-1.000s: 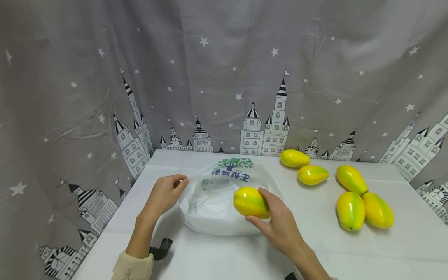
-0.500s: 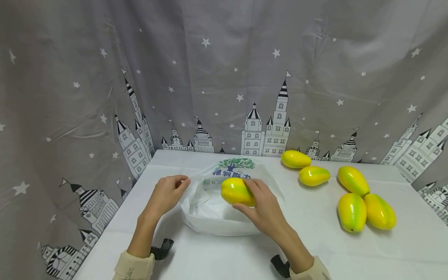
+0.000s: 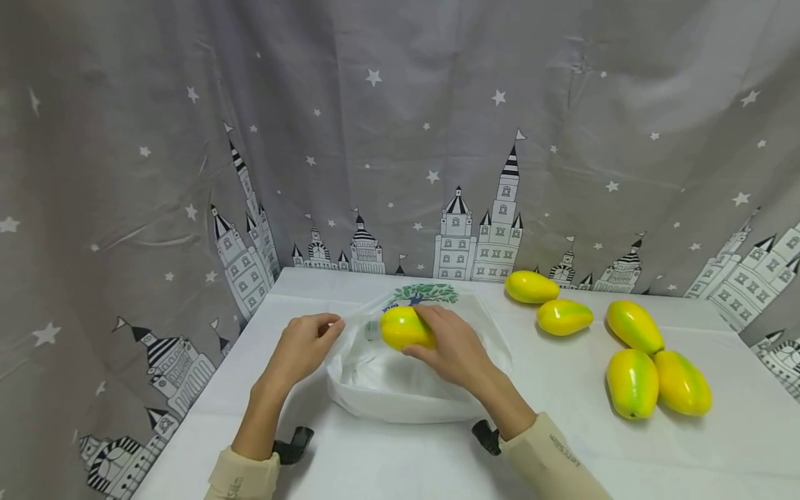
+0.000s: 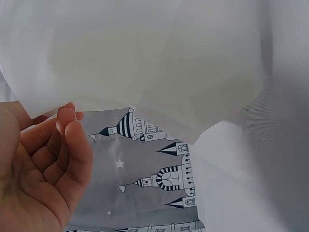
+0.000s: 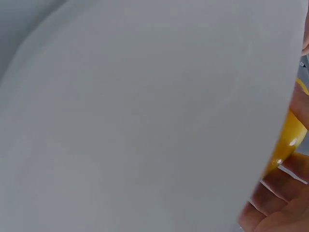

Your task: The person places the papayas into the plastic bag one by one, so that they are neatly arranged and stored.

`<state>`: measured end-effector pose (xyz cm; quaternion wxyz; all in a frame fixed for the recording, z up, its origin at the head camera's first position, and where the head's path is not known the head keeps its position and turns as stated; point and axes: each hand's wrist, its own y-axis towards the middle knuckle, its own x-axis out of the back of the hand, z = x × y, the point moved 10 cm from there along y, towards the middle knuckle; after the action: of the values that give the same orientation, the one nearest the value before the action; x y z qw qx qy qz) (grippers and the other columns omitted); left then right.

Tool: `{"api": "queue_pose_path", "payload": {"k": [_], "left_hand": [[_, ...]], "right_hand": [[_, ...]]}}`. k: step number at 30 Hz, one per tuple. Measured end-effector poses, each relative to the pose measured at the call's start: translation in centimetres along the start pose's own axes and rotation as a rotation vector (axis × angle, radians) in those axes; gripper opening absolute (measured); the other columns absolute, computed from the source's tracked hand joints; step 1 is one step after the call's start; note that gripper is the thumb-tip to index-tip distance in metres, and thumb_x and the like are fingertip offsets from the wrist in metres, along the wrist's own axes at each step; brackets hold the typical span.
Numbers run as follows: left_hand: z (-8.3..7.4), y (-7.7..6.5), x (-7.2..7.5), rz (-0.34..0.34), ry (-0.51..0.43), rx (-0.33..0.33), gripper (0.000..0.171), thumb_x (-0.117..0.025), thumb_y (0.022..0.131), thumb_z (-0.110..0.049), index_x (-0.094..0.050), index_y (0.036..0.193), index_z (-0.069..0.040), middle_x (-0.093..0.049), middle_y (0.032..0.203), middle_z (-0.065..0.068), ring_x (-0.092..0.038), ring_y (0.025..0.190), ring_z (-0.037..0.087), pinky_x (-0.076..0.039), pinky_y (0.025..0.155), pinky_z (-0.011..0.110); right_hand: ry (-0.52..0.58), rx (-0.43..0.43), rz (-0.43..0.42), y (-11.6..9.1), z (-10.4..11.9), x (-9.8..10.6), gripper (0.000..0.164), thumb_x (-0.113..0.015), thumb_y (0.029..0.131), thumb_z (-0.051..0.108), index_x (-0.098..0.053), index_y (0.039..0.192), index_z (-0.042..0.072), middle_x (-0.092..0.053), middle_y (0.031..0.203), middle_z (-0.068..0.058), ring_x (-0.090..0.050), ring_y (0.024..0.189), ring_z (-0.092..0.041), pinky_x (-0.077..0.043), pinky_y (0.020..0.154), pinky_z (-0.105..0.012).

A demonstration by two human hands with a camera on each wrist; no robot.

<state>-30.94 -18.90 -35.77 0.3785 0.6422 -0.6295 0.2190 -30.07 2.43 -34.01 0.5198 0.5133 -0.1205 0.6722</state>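
Note:
My right hand (image 3: 453,347) grips a glossy yellow papaya (image 3: 405,328) with a green tinge, over the mouth of a white plastic bag (image 3: 406,410). The bag stands on the white table with its opening wide, a green tree print on its far inner side. Its left rim is pinched between the thumb and fingers of my left hand (image 3: 305,347); the left wrist view has these fingers (image 4: 77,140) at the bag's edge. In the right wrist view the bag's wall (image 5: 145,116) covers most of the frame, hiding part of the papaya (image 5: 289,137) and the right hand.
Several more papayas lie on the table to the right: two near the back edge, one of them this papaya (image 3: 564,317), and a cluster with this papaya (image 3: 632,383) in it. A grey curtain (image 3: 387,139) with castles and stars hangs behind the table (image 3: 387,458).
My right hand has carried the papaya leftward and away from me, from the bag's right side to over its middle. The left hand keeps its pinch on the rim.

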Motion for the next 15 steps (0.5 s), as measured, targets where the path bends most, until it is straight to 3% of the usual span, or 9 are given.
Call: {"api": "queue_pose_path", "payload": {"k": [9, 15], "left_hand": [[0.0, 0.0, 0.3, -0.003, 0.01, -0.003, 0.034, -0.056, 0.101, -0.022, -0.068, 0.12, 0.003, -0.07, 0.11, 0.017, -0.066, 0.095, 0.03, -0.056, 0.082, 0.046], [0.1, -0.1, 0.2, 0.005, 0.007, 0.01, 0.034, -0.056, 0.101, -0.023, -0.068, 0.121, 0.002, -0.07, 0.108, 0.016, -0.066, 0.091, 0.027, -0.057, 0.079, 0.043]], "right_hand": [[-0.066, 0.023, 0.091, 1.7, 0.7, -1.8, 0.066, -0.076, 0.086, 0.038, -0.053, 0.138, 0.005, -0.06, 0.13, -0.013, -0.057, 0.115, -0.029, -0.048, 0.096, -0.045], [-0.058, -0.023, 0.135, 2.5, -0.1, -3.4, 0.063, -0.076, 0.086, 0.036, -0.054, 0.138, 0.006, -0.062, 0.128, -0.011, -0.058, 0.113, -0.029, -0.048, 0.095, -0.045]]}}
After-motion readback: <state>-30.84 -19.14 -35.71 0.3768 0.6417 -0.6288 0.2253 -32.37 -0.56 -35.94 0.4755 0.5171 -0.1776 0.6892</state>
